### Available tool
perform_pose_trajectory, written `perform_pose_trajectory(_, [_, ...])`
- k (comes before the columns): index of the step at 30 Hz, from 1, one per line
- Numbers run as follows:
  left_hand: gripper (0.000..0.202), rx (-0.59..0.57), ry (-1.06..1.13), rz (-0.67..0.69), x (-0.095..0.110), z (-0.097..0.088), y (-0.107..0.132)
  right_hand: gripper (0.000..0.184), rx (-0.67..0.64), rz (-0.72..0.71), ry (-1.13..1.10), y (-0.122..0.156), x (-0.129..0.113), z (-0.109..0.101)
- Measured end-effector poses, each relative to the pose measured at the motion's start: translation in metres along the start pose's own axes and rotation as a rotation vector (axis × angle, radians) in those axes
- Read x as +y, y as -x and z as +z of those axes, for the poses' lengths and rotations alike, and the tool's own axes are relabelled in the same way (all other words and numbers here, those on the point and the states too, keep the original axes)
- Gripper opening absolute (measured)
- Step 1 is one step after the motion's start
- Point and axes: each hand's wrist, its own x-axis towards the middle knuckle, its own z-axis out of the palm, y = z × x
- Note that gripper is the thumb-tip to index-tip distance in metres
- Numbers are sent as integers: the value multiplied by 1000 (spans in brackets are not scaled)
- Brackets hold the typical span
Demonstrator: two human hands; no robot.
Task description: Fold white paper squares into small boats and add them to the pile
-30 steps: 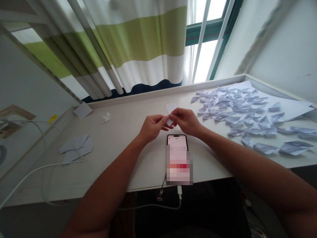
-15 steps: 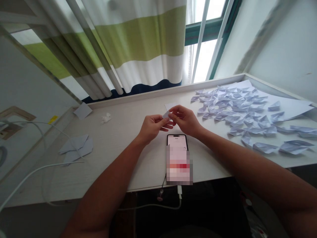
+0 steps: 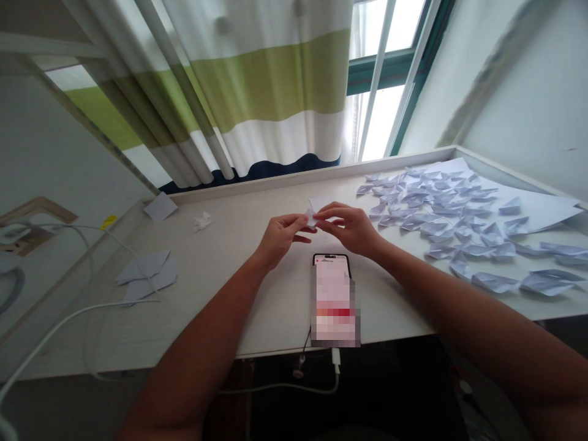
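Between my two hands is a small folded piece of white paper (image 3: 311, 218), held just above the table. My left hand (image 3: 281, 237) pinches its left side between thumb and fingers. From the right, my right hand (image 3: 351, 228) grips the paper's other edge with its fingertips. Parts of the paper are hidden behind the fingers. Behind it on the table lies a flat white sheet (image 3: 321, 201), partly covered by my right hand. A phone (image 3: 334, 288) with its screen lit lies below my hands, near the table's front edge.
Many small folded paper boats (image 3: 436, 202) spread over the right side of the white table (image 3: 220, 294), some on large white sheets (image 3: 542, 202). At the left lie paper squares (image 3: 147, 272), another square (image 3: 160, 207), a crumpled scrap (image 3: 202, 221) and a white cable (image 3: 92, 306).
My right hand's fingers have shifted on the paper, and more of its folded, pointed shape now shows between my hands. The whole view has shifted slightly, with things appearing a little lower.
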Motion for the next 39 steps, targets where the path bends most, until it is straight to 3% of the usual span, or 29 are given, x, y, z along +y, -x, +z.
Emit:
perform_pose_trajectory(5, [54, 42, -5, 94, -1, 3, 1, 41, 84, 32, -6, -1, 1, 3])
perform_pose_trajectory(12, [40, 117, -99, 243, -6, 7, 0, 51, 137, 93, -50, -1, 1, 6])
perform_pose_trajectory(19, [41, 146, -74, 235, -5, 7, 1, 46, 133, 31, -47, -1, 0, 6])
perform_pose_trajectory(31, [46, 142, -123, 226, 3, 9, 5, 53, 170, 176, -220, -1, -3, 12])
perform_pose_trajectory(39, [51, 153, -106, 200, 1, 7, 4, 47, 117, 152, -211, -1, -4, 9])
